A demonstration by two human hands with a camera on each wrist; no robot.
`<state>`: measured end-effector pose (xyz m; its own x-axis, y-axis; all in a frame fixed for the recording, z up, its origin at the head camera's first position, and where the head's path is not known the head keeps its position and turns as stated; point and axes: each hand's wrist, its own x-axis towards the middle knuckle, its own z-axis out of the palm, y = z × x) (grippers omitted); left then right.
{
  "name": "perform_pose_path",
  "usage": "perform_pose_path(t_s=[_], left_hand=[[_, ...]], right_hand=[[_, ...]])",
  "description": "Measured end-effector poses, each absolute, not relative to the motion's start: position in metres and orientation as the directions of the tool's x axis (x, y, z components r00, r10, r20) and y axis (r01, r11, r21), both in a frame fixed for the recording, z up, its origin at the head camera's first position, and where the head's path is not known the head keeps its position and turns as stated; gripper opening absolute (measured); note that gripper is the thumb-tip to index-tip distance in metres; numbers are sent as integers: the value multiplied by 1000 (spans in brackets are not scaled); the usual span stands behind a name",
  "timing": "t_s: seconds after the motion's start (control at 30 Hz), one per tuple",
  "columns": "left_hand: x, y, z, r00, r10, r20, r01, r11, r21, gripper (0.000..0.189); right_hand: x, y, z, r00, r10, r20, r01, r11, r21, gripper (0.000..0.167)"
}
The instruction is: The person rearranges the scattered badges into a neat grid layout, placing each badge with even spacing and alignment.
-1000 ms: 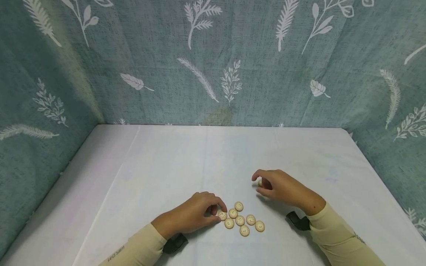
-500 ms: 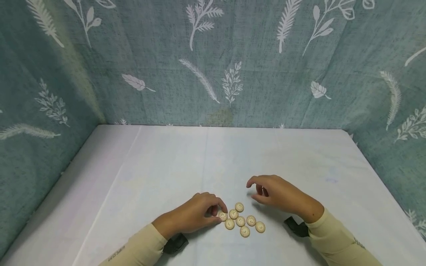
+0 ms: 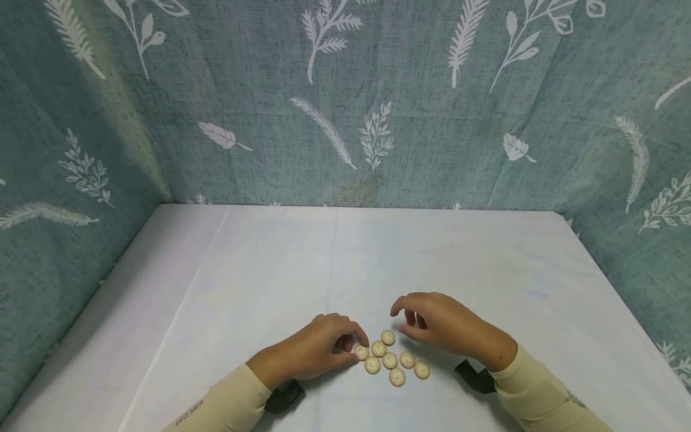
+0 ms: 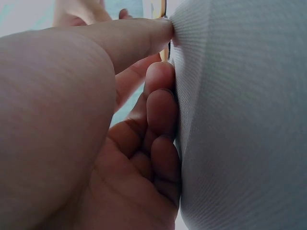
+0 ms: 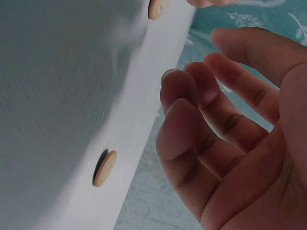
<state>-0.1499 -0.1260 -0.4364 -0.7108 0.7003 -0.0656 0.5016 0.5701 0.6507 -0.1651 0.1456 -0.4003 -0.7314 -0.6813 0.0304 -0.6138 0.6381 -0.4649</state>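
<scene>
My left hand rests low on the white tabletop, with thumb and index finger at either side of a round cream button, pinching it by its edges. The left wrist view shows the other fingers curled against the cloth and mostly hides this button. My right hand hovers over the table behind the button group, fingers loosely bent. Nothing shows between its fingertips in the right wrist view, where one button lies on the cloth beside them. The nearest button to it in the head view is the rear button.
Several more cream buttons lie flat between the hands in a loose cluster. The white table ends at a teal leaf-print curtain behind and on both sides. A black wrist strap sits under the right wrist.
My right hand has moved left and toward me, nearer the cluster; the button seen by its fingers a second ago is out of the head view. The left hand has stayed put.
</scene>
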Motion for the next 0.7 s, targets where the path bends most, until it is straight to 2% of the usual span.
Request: perform_pose_path(t_s=[0.3,0.47,0.7], left_hand=[[-148,-125,-438,-716,695,-69,504,582,638,18],[-149,-127,-438,-716,695,-65,506,580,638,18],[-150,-127,-437,-705,707,-56,510,561,652,19]], right_hand=[[-162,142,-404,-717,-697,-20,-615,645,-454,22],[-162,141,-404,-711,-703,-9,-630,642,-437,23],[-163,139,-404,-699,-712,-71,-590,630,-504,23]])
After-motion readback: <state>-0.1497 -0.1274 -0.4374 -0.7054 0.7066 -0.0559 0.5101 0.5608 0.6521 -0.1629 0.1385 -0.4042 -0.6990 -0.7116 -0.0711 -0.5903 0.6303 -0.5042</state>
